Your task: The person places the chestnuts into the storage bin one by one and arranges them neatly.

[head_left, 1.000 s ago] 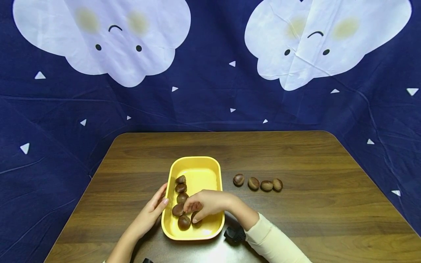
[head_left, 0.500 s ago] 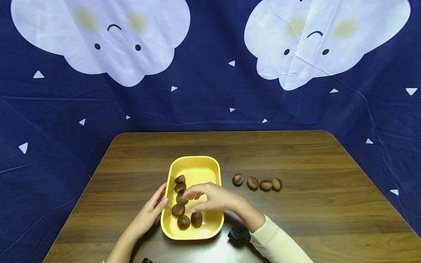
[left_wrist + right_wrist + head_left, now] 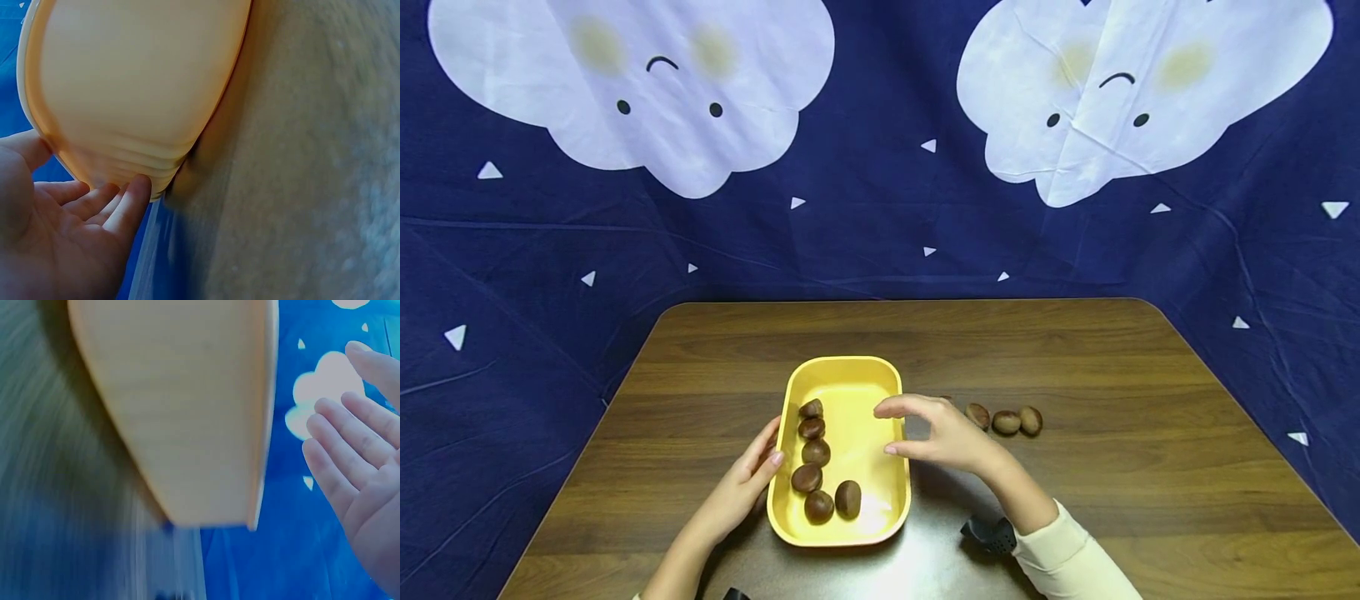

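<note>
Head view: tray (image 3: 861, 454) points lengthwise forward, left hand (image 3: 739, 490) gripping it, right hand (image 3: 944, 433) spread.

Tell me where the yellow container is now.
In the head view, the yellow container stands on the table, left of the chestnuts outside it, with the left hand at its left side.

6 chestnuts (image 3: 816, 452) in yel. tray (image 3: 853, 435)
</note>
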The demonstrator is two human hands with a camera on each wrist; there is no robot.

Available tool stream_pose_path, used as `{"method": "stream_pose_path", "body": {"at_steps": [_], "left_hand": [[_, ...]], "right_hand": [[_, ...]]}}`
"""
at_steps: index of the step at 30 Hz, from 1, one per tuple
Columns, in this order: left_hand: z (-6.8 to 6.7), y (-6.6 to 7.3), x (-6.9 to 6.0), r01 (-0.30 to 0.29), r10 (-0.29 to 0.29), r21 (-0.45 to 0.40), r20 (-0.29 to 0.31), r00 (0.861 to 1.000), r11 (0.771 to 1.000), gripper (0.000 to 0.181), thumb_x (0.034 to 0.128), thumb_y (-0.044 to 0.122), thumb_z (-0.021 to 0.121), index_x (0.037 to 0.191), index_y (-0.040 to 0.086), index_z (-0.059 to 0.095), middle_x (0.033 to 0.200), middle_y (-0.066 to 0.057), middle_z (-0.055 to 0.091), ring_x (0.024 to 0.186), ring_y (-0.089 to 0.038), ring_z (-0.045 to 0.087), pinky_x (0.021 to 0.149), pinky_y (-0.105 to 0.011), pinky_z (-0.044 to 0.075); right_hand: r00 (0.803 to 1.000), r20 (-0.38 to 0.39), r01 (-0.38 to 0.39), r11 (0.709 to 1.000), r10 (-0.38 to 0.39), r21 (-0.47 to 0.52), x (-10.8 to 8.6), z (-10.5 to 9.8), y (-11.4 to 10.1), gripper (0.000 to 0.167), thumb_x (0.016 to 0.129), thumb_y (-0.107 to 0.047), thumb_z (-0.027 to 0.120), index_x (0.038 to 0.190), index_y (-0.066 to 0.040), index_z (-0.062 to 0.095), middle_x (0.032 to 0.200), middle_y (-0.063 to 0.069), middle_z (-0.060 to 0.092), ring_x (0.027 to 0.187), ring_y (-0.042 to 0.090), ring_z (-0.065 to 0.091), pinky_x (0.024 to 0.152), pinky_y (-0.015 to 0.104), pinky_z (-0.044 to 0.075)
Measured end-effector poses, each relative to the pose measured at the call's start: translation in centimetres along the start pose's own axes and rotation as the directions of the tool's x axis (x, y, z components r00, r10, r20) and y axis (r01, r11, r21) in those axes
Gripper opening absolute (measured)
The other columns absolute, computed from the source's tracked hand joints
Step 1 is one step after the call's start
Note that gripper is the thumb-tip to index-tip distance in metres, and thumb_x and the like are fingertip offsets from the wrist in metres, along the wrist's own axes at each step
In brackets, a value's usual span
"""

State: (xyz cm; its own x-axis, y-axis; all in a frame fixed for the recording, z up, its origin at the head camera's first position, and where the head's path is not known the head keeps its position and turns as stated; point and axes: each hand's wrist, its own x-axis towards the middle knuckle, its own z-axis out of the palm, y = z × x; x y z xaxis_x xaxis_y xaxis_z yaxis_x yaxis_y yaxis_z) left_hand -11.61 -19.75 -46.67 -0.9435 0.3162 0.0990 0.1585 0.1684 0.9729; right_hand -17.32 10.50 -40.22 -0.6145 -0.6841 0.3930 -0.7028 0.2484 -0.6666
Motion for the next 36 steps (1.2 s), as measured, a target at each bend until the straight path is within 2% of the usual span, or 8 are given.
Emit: {"method": "stream_pose_path", "body": {"at_steps": [5,11,18,23,27,30,32,36], "left_hand": [[0.0,0.0,0.0,0.0,0.0,0.0,0.001,1.0,1.0,0.053,0.0972,0.014,0.04,0.143,0.002,0.014,0.138,-0.027,0.027,0.123,-0.038,0.031,0.09,-0.016,0.034],[0.0,0.1,0.0,0.006,-0.006,-0.012,-0.001,1.0,1.0,0.054,0.0971,0.014,0.04,0.142,0.001,0.014,0.138,-0.028,0.027,0.123,-0.038,0.031,0.09,-0.016,0.035],[0.1,0.2,0.0,0.008,-0.008,-0.008,-0.002,1.0,1.0,0.054,0.097,0.013,0.04,0.142,0.001,0.014,0.139,-0.027,0.026,0.124,-0.037,0.03,0.091,-0.017,0.034],[0.1,0.2,0.0,0.006,-0.006,-0.01,-0.003,1.0,1.0,0.053,0.0971,0.013,0.04,0.142,0.0,0.014,0.139,-0.027,0.025,0.124,-0.038,0.029,0.09,-0.015,0.033],[0.0,0.2,0.0,0.005,-0.005,-0.012,0.007,1.0,1.0,0.054,0.0974,0.014,0.039,0.143,0.001,0.013,0.14,-0.027,0.024,0.125,-0.038,0.028,0.091,-0.017,0.033],[0.0,0.2,-0.1,0.001,-0.001,-0.011,0.016,1.0,1.0,0.053,0.0976,0.014,0.038,0.143,0.002,0.013,0.14,-0.027,0.023,0.125,-0.039,0.028,0.092,-0.019,0.033],[0.0,0.2,-0.1,0.002,-0.002,-0.012,0.018,1.0,1.0,0.053,0.0976,0.014,0.038,0.143,0.002,0.013,0.14,-0.028,0.024,0.125,-0.039,0.029,0.093,-0.021,0.034],[0.0,0.1,-0.1,0.006,-0.006,-0.017,0.02,1.0,1.0,0.053,0.0976,0.015,0.039,0.143,0.003,0.014,0.139,-0.027,0.025,0.124,-0.039,0.029,0.093,-0.02,0.034]], "right_hand": [[0.995,-0.067,-0.081,0.997,0.08,-0.011,-1.6,-2.3,-1.0,0.039,0.074,-0.004,0.073,0.11,0.001,0.058,0.106,0.009,0.062,0.097,0.017,0.056,0.083,0.035,0.045],[0.976,-0.156,-0.156,0.988,0.152,-0.012,-4.0,-4.4,0.1,0.036,0.073,0.0,0.072,0.106,0.003,0.059,0.099,0.008,0.063,0.084,0.012,0.056,0.069,0.026,0.046],[0.929,-0.213,-0.301,0.953,0.302,0.038,-7.1,-6.8,2.0,0.036,0.076,0.0,0.07,0.109,0.006,0.057,0.105,0.015,0.06,0.097,0.031,0.056,0.081,0.042,0.046],[0.913,-0.252,-0.334,0.943,0.322,-0.007,-9.4,-7.8,3.7,0.037,0.075,0.002,0.069,0.109,0.007,0.056,0.104,0.019,0.06,0.096,0.038,0.055,0.083,0.043,0.043],[0.903,-0.279,-0.359,0.931,0.328,-0.067,-11.4,-8.3,6.1,0.038,0.074,0.001,0.07,0.109,0.006,0.056,0.102,0.019,0.061,0.095,0.034,0.056,0.084,0.026,0.043],[0.891,-0.298,-0.376,0.924,0.342,-0.064,-12.5,-8.6,8.0,0.037,0.074,-0.001,0.071,0.109,0.004,0.057,0.101,0.016,0.062,0.096,0.027,0.056,0.085,0.018,0.04],[0.889,-0.302,-0.379,0.923,0.345,-0.061,-13.0,-8.8,9.0,0.037,0.075,-0.003,0.072,0.108,0.003,0.058,0.101,0.014,0.062,0.096,0.023,0.056,0.084,0.016,0.04],[0.884,-0.293,-0.396,0.917,0.365,-0.053,-13.7,-8.8,10.2,0.037,0.075,-0.005,0.072,0.108,0.003,0.058,0.102,0.013,0.062,0.096,0.022,0.057,0.082,0.023,0.044]]}}
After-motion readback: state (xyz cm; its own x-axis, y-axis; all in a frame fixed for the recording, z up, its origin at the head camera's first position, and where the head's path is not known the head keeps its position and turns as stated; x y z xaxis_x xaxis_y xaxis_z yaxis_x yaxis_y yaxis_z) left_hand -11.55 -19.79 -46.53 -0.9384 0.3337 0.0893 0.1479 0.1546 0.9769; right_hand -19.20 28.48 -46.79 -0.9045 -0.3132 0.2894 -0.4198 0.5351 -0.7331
